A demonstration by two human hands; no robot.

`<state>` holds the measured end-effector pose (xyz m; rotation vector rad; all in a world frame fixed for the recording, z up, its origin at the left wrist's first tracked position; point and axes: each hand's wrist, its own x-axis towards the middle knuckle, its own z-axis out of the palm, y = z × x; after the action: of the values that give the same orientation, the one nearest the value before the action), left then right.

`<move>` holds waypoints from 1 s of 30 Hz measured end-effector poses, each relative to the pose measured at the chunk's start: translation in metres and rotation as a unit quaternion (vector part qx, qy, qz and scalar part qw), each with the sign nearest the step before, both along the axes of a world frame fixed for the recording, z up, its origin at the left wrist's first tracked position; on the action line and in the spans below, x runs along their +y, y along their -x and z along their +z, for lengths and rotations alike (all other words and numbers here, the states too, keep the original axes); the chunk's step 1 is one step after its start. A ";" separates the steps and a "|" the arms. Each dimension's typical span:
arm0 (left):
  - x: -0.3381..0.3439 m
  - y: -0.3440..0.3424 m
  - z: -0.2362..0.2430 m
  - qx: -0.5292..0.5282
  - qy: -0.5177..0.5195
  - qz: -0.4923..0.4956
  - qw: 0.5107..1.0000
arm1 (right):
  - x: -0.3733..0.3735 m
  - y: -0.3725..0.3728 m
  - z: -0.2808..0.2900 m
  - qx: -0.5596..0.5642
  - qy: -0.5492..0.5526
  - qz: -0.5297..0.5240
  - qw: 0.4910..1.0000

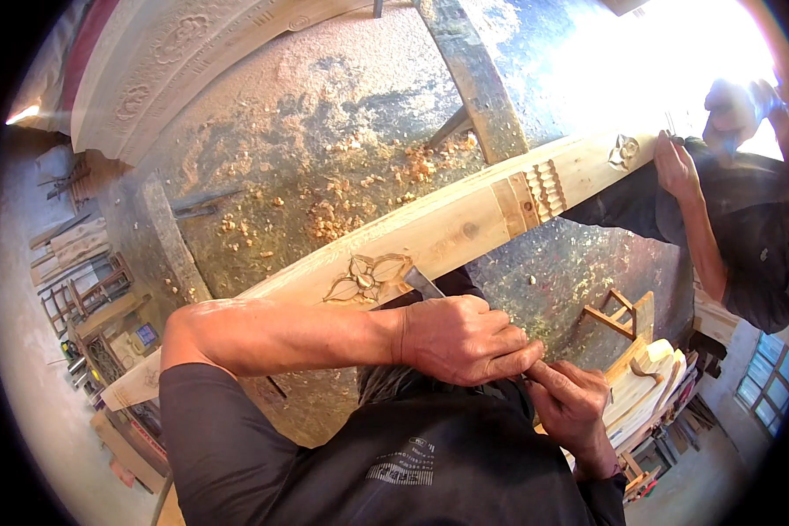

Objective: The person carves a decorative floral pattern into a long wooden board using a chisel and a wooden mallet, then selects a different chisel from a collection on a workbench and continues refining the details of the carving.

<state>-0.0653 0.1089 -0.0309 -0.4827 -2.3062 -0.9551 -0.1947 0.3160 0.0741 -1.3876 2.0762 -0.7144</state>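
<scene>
A long pale wooden board [430, 230] runs slantwise in front of me, with a carved flower [365, 279] on its near part. At the flower's right side rests the flat metal blade of a chisel [422, 283]. My left hand [465, 340] is closed around the chisel's shank, its forearm lying across the near edge of the board. Further back, my right hand [572, 405] grips the handle end, mostly hidden by the fingers. Bands of carved ridges [545, 191] cross the board further right.
At the board's far right end another person's hand [678, 168] works by a second carved flower [623, 152]. Wood shavings [337, 210] litter the floor beyond the board. Wooden supports [478, 74] stand under it. A large carved panel [162, 66] leans far left; a small stool [622, 314] is right.
</scene>
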 end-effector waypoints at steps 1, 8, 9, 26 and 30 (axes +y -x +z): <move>0.001 0.000 -0.001 -0.002 -0.002 0.001 1.000 | -0.002 0.000 0.001 -0.001 0.001 -0.003 1.000; -0.003 0.000 0.005 -0.027 -0.009 0.015 0.999 | -0.010 0.010 0.010 -0.014 -0.048 0.010 0.999; -0.002 -0.001 0.004 -0.031 -0.008 0.017 0.999 | -0.009 0.009 0.006 -0.014 -0.039 0.009 0.999; 0.003 -0.006 0.011 0.070 0.094 0.083 0.990 | 0.005 0.004 -0.022 0.057 0.110 0.059 0.991; 0.007 -0.006 -0.002 0.018 0.034 -0.002 0.999 | 0.018 -0.010 -0.025 0.026 0.051 -0.001 0.998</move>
<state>-0.0596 0.1161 -0.0325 -0.5287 -2.3107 -0.8657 -0.1851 0.3343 0.0488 -1.4739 2.1074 -0.8026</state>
